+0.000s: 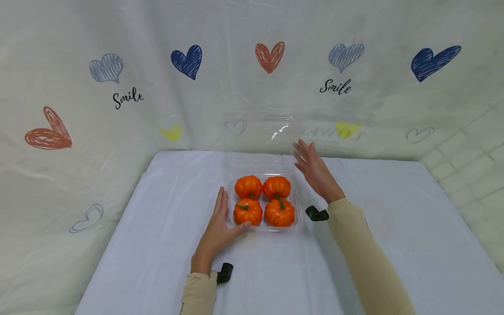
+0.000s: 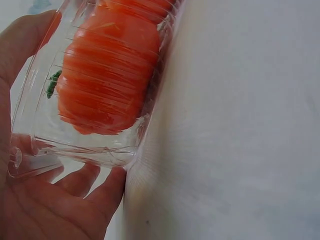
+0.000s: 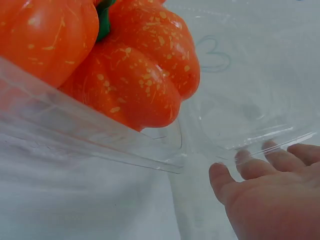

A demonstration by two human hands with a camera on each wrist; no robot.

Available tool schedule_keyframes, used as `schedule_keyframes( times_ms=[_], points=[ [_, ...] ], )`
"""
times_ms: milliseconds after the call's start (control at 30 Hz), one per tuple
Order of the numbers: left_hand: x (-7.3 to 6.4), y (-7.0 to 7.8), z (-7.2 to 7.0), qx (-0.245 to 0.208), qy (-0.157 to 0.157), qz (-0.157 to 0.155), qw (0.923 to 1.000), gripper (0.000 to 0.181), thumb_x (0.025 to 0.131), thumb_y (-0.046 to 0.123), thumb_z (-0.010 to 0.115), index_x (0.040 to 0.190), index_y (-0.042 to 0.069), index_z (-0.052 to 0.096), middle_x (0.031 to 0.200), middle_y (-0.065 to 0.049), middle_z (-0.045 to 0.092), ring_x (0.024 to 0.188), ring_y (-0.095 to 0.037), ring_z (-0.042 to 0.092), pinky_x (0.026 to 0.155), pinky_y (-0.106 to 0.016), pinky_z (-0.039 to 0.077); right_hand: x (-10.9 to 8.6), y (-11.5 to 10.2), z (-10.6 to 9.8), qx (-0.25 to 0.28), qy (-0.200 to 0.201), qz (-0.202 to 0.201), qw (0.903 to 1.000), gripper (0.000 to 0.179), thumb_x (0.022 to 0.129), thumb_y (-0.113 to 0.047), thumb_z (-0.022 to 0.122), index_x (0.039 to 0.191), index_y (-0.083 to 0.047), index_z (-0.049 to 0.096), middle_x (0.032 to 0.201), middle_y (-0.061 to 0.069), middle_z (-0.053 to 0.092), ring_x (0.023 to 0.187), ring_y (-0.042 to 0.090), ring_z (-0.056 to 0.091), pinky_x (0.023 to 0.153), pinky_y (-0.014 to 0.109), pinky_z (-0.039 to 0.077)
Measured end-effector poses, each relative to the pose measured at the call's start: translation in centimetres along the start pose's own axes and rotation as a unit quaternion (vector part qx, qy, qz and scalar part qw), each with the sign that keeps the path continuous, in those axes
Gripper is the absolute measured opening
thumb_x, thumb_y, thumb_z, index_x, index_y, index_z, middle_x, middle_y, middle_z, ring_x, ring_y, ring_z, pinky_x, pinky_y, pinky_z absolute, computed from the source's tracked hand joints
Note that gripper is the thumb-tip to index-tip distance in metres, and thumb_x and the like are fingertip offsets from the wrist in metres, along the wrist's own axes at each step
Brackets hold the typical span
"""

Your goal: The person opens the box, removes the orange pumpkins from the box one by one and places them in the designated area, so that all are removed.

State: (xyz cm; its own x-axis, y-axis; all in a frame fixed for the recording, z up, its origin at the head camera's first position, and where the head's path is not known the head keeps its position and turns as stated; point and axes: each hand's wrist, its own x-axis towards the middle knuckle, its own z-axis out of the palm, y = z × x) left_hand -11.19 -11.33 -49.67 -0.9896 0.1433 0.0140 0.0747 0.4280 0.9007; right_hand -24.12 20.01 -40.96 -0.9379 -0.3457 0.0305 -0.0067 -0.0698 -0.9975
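A clear plastic clamshell box (image 1: 275, 229) sits on the table in the head view, holding several small orange pumpkins (image 1: 280, 213) with green stems. Its transparent lid (image 1: 280, 132) stands raised at the back. My left hand (image 1: 215, 232) grips the near left corner of the box, thumb along the front and fingers along the left side. The left wrist view shows a pumpkin (image 2: 110, 70) through the box wall. With fingers extended, my right hand (image 1: 315, 171) is at the lid's right side; in the right wrist view, fingertips (image 3: 246, 159) meet the lid's edge.
A white cloth (image 1: 165, 201) covers the table. Behind it hangs a pale curtain (image 1: 232, 26) printed with hearts and lettering. Black wrist-worn pieces (image 1: 225, 273) jut from both sleeves.
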Motion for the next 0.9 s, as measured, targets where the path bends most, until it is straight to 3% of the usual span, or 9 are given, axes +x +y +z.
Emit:
schedule_keyframes(
  times_ms=[233, 433, 667, 767, 900],
  points=[
    [-0.2, 0.1, 0.0, -0.004, -0.003, 0.001, 1.0000, 0.124, 0.087, 0.058, 0.084, 0.173, 0.012, 0.006, 0.178, 0.012, -0.006, 0.162, -0.023, 0.018, 0.126, -0.048, 0.027, 0.3, 1.7, -0.6, 0.072, 0.001, 0.059, 0.9956, 0.099, 0.106, -0.074, 0.027, 0.171, -0.007, -0.007, 0.180, 0.009, -0.005, 0.164, 0.028, -0.001, 0.131, 0.045, 0.006],
    [-0.4, 0.2, -0.2, 0.000, -0.002, -0.001, 1.0000, 0.125, 0.088, 0.059, 0.084, 0.173, 0.012, 0.005, 0.178, 0.011, -0.007, 0.163, -0.024, 0.015, 0.126, -0.050, 0.025, 0.0, 3.5, -0.6, 0.084, 0.012, 0.098, 0.9916, 0.105, 0.103, -0.078, 0.030, 0.171, -0.006, -0.006, 0.180, 0.008, -0.001, 0.164, 0.024, 0.000, 0.130, 0.042, 0.007],
    [-0.4, 0.1, -0.3, 0.002, -0.003, -0.002, 1.0000, 0.126, 0.087, 0.059, 0.084, 0.173, 0.012, 0.005, 0.179, 0.011, -0.006, 0.163, -0.023, 0.011, 0.126, -0.051, 0.024, -0.7, 4.8, -0.3, 0.090, 0.018, 0.114, 0.9892, 0.111, 0.101, -0.079, 0.033, 0.170, -0.002, -0.007, 0.180, 0.010, -0.001, 0.164, 0.024, -0.001, 0.130, 0.039, 0.006],
    [-0.4, 0.2, -0.3, 0.004, -0.004, -0.003, 1.0000, 0.126, 0.087, 0.060, 0.083, 0.173, 0.012, 0.005, 0.178, 0.013, -0.006, 0.163, -0.022, 0.011, 0.126, -0.050, 0.025, -1.0, 4.8, -0.2, 0.072, 0.023, 0.119, 0.9901, 0.107, 0.103, -0.077, 0.033, 0.170, -0.002, -0.007, 0.179, 0.011, -0.001, 0.164, 0.024, 0.000, 0.130, 0.040, 0.005],
    [-0.4, 0.3, -0.2, 0.003, -0.004, -0.003, 1.0000, 0.126, 0.087, 0.059, 0.084, 0.173, 0.013, 0.006, 0.178, 0.014, -0.006, 0.163, -0.021, 0.012, 0.126, -0.049, 0.025, -1.4, 4.3, -0.1, -0.014, 0.035, 0.105, 0.9937, 0.093, 0.111, -0.067, 0.032, 0.171, -0.005, -0.002, 0.179, 0.012, 0.002, 0.164, 0.026, 0.005, 0.130, 0.044, 0.008]
  ],
)
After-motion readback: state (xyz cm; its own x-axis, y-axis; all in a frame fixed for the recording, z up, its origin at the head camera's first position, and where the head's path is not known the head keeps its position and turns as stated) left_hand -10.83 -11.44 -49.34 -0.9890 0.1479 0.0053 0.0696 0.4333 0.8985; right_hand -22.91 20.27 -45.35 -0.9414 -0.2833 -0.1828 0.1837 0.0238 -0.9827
